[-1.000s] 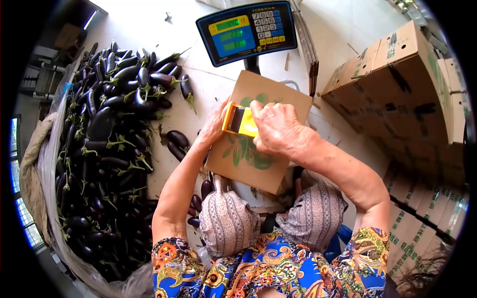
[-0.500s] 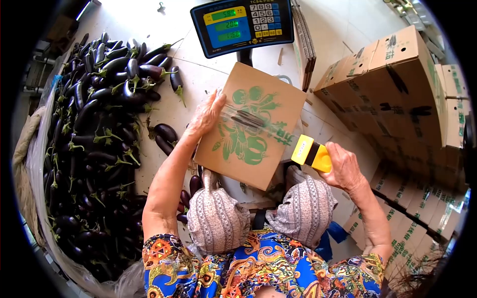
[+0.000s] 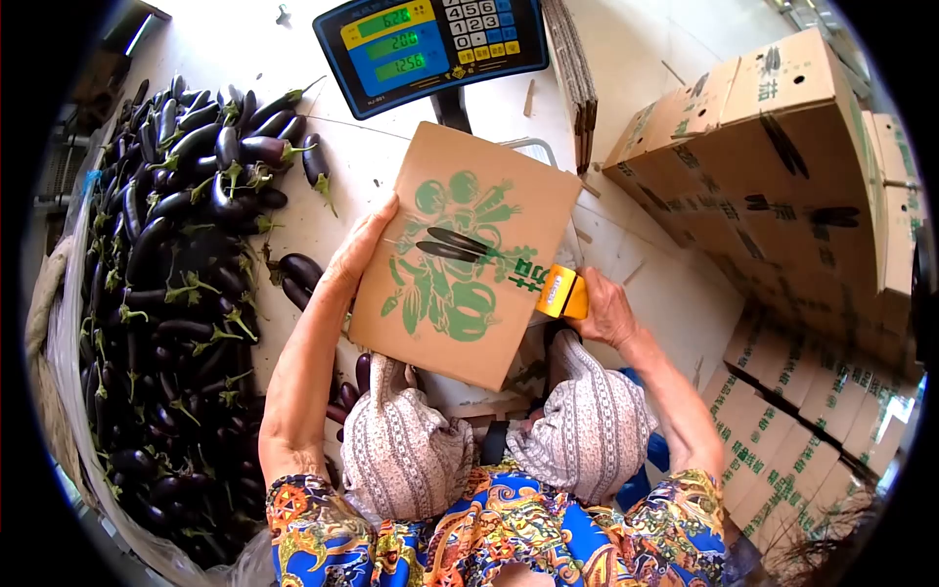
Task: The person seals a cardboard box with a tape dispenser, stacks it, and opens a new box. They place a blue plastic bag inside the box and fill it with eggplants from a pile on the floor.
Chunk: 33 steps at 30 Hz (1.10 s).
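Note:
A closed cardboard box [image 3: 401, 333] with green vegetable print and two dark eggplant shapes stands tilted in front of my knees. Along its upper left edge, my left hand [image 3: 364, 240] grips the side, with part of the fingers hidden. My right hand [image 3: 606, 311] is wrapped round a yellow tape dispenser [image 3: 562, 293], which is against the box's right edge. Clear tape runs across the printed top, hard to make out in this view. Just beyond the box is a scale display [image 3: 403, 44] with lit green digits on a short post.
On the left lies a large heap of eggplants [image 3: 186, 323] on plastic sheeting, a few strays beside it. Big cardboard boxes [image 3: 704, 176] stand to the right, with printed cartons [image 3: 773, 450] below them. Flattened cardboard [image 3: 575, 83] leans behind the scale.
The tape dispenser has moved left against the box's right edge. My left hand has slid to the box's side. The scale digits differ, and the whole view has shifted slightly.

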### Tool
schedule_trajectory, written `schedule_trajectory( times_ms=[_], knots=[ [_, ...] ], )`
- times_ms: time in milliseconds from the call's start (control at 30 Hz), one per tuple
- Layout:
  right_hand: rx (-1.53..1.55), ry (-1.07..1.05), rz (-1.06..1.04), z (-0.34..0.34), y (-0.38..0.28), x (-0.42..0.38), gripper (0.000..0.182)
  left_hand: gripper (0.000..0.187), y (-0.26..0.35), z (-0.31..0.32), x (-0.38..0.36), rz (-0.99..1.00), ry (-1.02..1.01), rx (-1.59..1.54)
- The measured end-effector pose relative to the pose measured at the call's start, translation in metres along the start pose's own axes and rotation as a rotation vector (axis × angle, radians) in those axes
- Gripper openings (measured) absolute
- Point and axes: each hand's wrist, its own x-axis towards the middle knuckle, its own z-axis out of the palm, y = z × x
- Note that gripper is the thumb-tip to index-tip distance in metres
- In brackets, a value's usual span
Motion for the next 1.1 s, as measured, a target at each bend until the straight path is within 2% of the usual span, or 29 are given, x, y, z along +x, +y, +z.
schedule_trajectory(
  times_ms=[133,300,433,500,533,567,633,667,700,767,800,833,900,933,967,1033,1067,1100],
  knots=[
    [0.029,0.054,0.004,-0.010,-0.013,-0.013,0.053,0.061,0.014,0.022,-0.019,-0.080,0.076,-0.138],
    [-0.067,0.114,-0.036,-0.073,-0.050,-0.021,0.044,0.056,0.001,0.039,-0.015,-0.222,-0.107,-0.496],
    [-0.252,-0.105,0.027,-0.134,-0.100,0.015,0.048,0.055,-0.081,0.023,0.046,-0.234,-0.350,-0.705],
    [-0.294,-0.113,-0.035,-0.135,-0.122,0.036,0.052,0.055,-0.091,0.012,0.061,-0.212,-0.457,-0.799],
    [-0.290,-0.137,-0.029,-0.135,-0.137,0.048,0.050,0.055,-0.061,0.021,0.040,-0.188,-0.303,-0.765],
    [-0.286,-0.159,-0.025,-0.134,-0.150,0.062,0.048,0.060,-0.066,0.006,0.046,-0.158,-0.189,-0.421],
    [-0.334,-0.216,-0.025,-0.127,-0.171,0.085,0.043,0.065,-0.084,-0.030,0.070,0.113,-0.098,0.468],
    [-0.334,-0.200,-0.031,-0.121,-0.179,0.094,0.042,0.069,-0.085,-0.035,0.070,0.157,0.012,0.430],
    [-0.334,-0.183,-0.031,-0.115,-0.185,0.102,0.041,0.071,-0.040,-0.010,0.027,0.168,0.103,0.075],
    [-0.346,-0.228,-0.002,-0.109,-0.196,0.118,0.042,0.067,0.021,0.004,-0.021,0.203,-0.083,-0.182],
    [-0.351,-0.256,0.008,-0.108,-0.201,0.125,0.042,0.062,0.048,0.012,-0.039,0.264,-0.125,0.083],
    [-0.357,-0.283,0.021,-0.107,-0.205,0.130,0.042,0.056,0.055,0.023,-0.043,0.438,-0.017,0.351],
    [-0.362,-0.286,0.005,-0.104,-0.211,0.134,0.045,0.045,0.037,0.015,-0.019,0.380,0.141,0.608],
    [-0.362,-0.275,-0.007,-0.104,-0.215,0.136,0.046,0.041,0.022,0.001,-0.011,0.838,0.125,0.931],
    [-0.360,-0.259,-0.011,-0.103,-0.218,0.137,0.047,0.034,0.007,-0.010,0.002,1.002,0.230,1.010],
    [-0.439,-0.222,-0.096,-0.096,-0.220,0.135,0.053,0.026,0.023,-0.009,-0.006,0.636,0.154,0.986],
    [-0.486,-0.198,-0.145,-0.097,-0.221,0.127,0.053,0.027,0.028,-0.011,-0.004,0.565,0.129,1.026],
    [-0.535,-0.176,-0.198,-0.098,-0.219,0.121,0.054,0.038,0.030,-0.010,-0.005,0.564,0.158,0.951]
  ],
)
